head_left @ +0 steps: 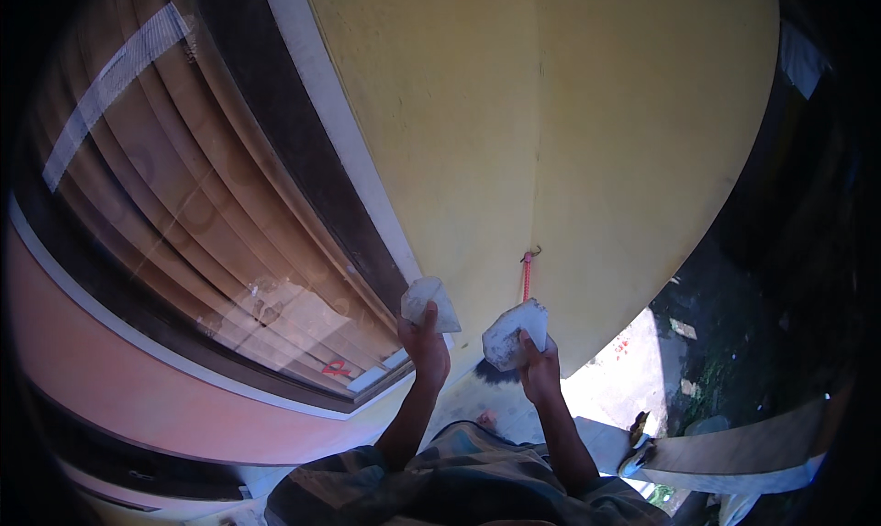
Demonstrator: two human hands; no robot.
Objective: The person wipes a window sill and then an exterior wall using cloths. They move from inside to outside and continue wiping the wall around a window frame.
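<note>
In my left hand (426, 353) is a flat, pale grey-white angular piece (422, 294), which looks like a broken tile or stone slab. The thumb lies across its face. Gripped by my right hand (541, 370) is a larger white slab piece (500, 338) with grey stains and angular edges, the thumb pressed on its front. Both pieces are raised side by side before the wall, with a gap between them. Fingers behind each piece are hidden. Just above the right piece hangs a red and white cord (527, 278) from a small hook (531, 252) on the wall.
Ahead rises a yellow wall (459, 140) with a vertical corner line. To the left is a window with brown curtains (165, 177) and a dark frame (303, 150). A low pale ledge (734, 453) curves at the lower right, with dark ground (734, 342) beyond it.
</note>
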